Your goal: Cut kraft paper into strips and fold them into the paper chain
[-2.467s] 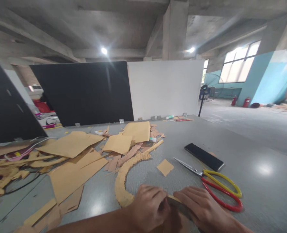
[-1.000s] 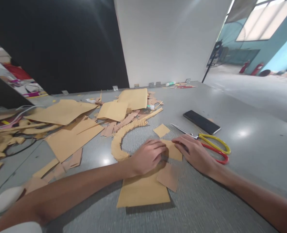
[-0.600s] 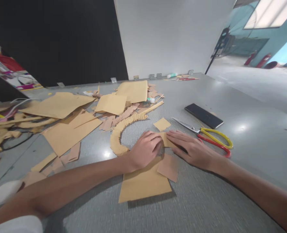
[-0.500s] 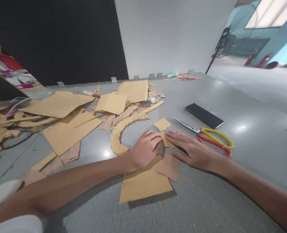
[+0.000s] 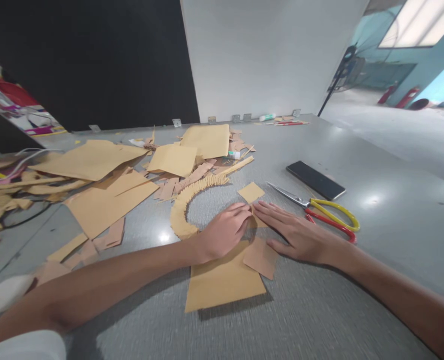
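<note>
Between my hands lies a small piece of brown paper (image 5: 258,221) on the grey table. My left hand (image 5: 227,231) pinches its left edge with closed fingers. Flat across its right side rests my right hand (image 5: 293,230), the fingers stretched out and the thumb apart. Beneath my left hand is a larger sheet of brown paper (image 5: 224,287), with a darker paper square (image 5: 262,257) overlapping its corner. A loose yellowish paper square (image 5: 251,192) lies just beyond my fingertips. Left of my hands curves a pleated paper strip (image 5: 182,210).
Scissors (image 5: 332,215) with yellow and red handles and a black phone (image 5: 315,179) lie to the right. Brown paper sheets (image 5: 112,200) and scraps cover the left. A glue stick (image 5: 234,155) sits among scraps; a white panel (image 5: 267,60) stands at the back.
My left fingertips have shifted slightly at the edge of the small paper, which now shows a raised or folded edge there. My right hand stays flat, slightly further left.
</note>
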`<control>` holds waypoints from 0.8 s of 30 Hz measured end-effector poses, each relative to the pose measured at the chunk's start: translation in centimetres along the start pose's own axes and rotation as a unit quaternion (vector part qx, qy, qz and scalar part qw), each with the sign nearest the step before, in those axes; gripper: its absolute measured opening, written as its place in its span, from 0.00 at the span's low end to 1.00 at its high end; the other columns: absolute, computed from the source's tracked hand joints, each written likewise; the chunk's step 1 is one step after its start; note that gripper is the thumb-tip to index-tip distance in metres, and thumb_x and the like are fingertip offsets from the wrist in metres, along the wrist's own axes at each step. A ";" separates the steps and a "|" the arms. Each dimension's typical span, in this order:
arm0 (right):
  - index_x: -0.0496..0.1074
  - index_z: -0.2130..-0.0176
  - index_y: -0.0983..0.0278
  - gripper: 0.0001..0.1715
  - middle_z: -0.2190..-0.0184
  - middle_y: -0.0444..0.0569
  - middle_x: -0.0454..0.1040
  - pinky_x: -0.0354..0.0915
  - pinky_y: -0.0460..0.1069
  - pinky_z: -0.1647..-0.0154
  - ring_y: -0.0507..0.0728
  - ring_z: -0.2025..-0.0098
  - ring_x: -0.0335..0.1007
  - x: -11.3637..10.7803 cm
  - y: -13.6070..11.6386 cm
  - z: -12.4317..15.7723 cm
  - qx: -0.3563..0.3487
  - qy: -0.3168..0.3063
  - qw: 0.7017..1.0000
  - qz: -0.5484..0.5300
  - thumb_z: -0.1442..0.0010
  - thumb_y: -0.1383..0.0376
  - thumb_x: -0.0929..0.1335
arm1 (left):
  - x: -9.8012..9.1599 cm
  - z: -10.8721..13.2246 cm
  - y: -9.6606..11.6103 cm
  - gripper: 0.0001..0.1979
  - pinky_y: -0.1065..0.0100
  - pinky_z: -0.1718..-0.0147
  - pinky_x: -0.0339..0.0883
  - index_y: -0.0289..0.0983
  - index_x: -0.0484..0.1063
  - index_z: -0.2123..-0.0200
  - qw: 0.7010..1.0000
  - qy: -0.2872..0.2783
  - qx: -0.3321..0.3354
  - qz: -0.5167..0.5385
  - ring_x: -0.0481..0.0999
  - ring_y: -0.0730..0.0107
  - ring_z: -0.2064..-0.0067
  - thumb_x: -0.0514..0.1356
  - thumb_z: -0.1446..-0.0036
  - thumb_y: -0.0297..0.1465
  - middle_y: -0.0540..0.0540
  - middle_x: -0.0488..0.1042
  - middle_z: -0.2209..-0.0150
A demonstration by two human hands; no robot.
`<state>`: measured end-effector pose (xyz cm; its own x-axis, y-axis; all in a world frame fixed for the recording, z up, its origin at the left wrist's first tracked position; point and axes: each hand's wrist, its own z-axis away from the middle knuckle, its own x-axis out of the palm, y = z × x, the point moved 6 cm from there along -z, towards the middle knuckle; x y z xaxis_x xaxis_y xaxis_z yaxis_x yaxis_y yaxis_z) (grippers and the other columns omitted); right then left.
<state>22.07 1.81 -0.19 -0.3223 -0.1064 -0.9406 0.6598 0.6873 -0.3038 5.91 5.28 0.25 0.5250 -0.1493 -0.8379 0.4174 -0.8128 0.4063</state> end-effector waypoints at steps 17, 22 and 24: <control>0.49 0.26 0.71 0.37 0.27 0.61 0.51 0.57 0.64 0.29 0.67 0.26 0.47 0.3 -1.5 -0.2 0.012 0.020 0.998 0.057 0.27 0.61 0.62 | -0.1 -0.1 0.2 0.13 0.56 0.42 0.69 0.35 0.67 0.46 0.999 -0.032 -0.028 -0.007 0.71 0.59 0.40 0.47 0.27 0.28 0.38 0.74 0.47; 0.51 0.27 0.71 0.36 0.27 0.61 0.52 0.59 0.65 0.29 0.68 0.27 0.49 0.3 -2.0 -0.4 0.008 0.035 0.997 0.066 0.28 0.63 0.61 | 0.0 -0.1 0.0 0.13 0.56 0.43 0.70 0.36 0.67 0.45 0.999 -0.025 -0.028 0.001 0.72 0.58 0.41 0.48 0.27 0.29 0.38 0.74 0.46; 0.51 0.27 0.72 0.36 0.27 0.61 0.52 0.59 0.65 0.30 0.69 0.27 0.49 0.3 -2.1 -0.4 0.009 0.042 0.997 0.068 0.28 0.63 0.61 | 0.0 -0.1 -0.1 0.13 0.55 0.43 0.70 0.37 0.67 0.45 0.999 -0.021 -0.029 0.006 0.72 0.58 0.41 0.48 0.27 0.29 0.38 0.74 0.46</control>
<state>20.29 0.63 0.20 -0.2838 0.0483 -0.9577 0.7130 0.6784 -0.1771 5.96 5.44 0.21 0.4984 -0.1835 -0.8473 0.4547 -0.7768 0.4357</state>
